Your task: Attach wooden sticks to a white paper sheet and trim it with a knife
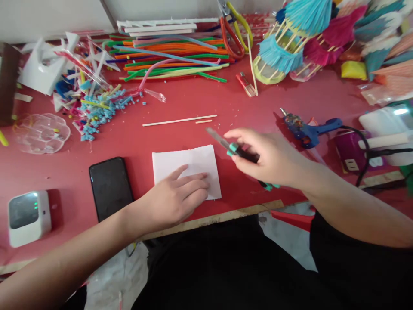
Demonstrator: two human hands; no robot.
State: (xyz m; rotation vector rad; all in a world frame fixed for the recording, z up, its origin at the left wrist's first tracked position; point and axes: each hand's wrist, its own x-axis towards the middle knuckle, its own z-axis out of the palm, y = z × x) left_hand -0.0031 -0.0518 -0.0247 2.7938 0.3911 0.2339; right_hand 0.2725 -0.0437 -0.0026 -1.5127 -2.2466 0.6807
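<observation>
My left hand [182, 191] lies with fingers outstretched on a white rectangular sheet [185, 158] near the table's front edge. To its right, my right hand [260, 153] is closed around a utility knife [240, 151] with a black and teal handle. The knife's blade is out and points up and left, just above the sheet's upper right corner. Beyond the sheet lie a long thin wooden stick [179, 121] and a short stick piece [204, 122].
A black phone [111, 187] and a white device [29, 217] lie left. A glue gun [306, 129] with its cord is at right. Pipe cleaners [174, 56], red-and-yellow pliers [234, 32], a red lighter [245, 84] and blue paper umbrellas [279, 56] occupy the back. Foam scraps [45, 69] pile at back left.
</observation>
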